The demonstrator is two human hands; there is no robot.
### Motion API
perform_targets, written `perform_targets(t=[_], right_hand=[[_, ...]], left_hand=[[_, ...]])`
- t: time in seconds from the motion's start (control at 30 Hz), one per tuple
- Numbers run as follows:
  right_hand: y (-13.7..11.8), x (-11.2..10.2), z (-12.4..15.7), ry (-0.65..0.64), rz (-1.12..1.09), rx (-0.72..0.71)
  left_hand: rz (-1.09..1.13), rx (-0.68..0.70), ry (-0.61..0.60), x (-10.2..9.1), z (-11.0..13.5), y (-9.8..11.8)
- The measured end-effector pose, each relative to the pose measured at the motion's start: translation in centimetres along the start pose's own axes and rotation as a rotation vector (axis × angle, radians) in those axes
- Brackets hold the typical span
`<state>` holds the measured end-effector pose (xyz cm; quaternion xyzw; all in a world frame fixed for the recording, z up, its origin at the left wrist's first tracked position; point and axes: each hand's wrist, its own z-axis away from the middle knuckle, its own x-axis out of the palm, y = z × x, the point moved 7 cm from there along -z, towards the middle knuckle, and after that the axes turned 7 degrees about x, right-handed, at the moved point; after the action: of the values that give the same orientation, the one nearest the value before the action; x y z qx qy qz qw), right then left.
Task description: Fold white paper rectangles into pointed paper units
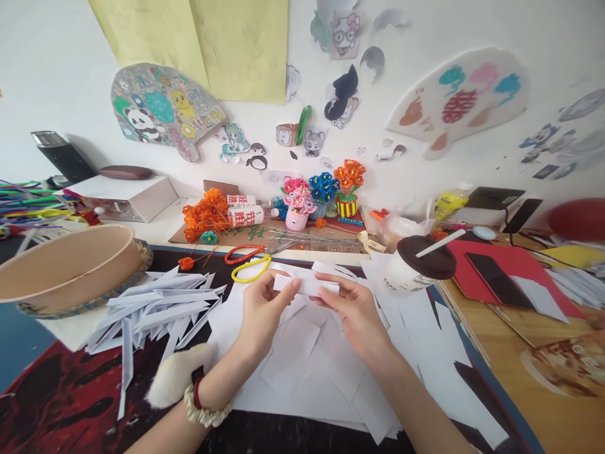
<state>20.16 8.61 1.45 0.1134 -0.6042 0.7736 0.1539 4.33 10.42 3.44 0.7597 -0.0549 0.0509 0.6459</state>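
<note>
Both of my hands hold one small white paper strip (307,285) above the table's middle. My left hand (261,310) pinches its left end between thumb and fingers. My right hand (355,313) grips its right end. Below them lie several loose white paper sheets (312,372). A pile of folded white paper pieces (155,309) rests to the left. A fluffy white ornament and a scrunchie sit on my left wrist.
Scissors with a red handle (243,253) and a yellow handle (250,269) lie just beyond my hands. A lidded cup with a straw (416,268) stands at right, beside a red folder with a phone (496,277). A round wooden hoop (66,265) sits left. Pipe-cleaner flowers (208,214) line the wall.
</note>
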Motion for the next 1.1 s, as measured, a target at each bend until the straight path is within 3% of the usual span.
perform_targets(t=[0.43, 0.63, 1.1], right_hand=[[-0.5, -0.7, 0.0, 0.018, 0.055, 0.014], [-1.1, -0.8, 0.2, 0.048, 0.095, -0.053], [-1.3, -1.0, 0.3, 0.051, 0.146, -0.049]], left_hand=[[0.016, 0.056, 0.004, -0.3, -0.3, 0.2], [-0.006, 0.04, 0.025, -0.5, -0.2, 0.2], [0.008, -0.053, 0.035, -1.0, -0.5, 0.1]])
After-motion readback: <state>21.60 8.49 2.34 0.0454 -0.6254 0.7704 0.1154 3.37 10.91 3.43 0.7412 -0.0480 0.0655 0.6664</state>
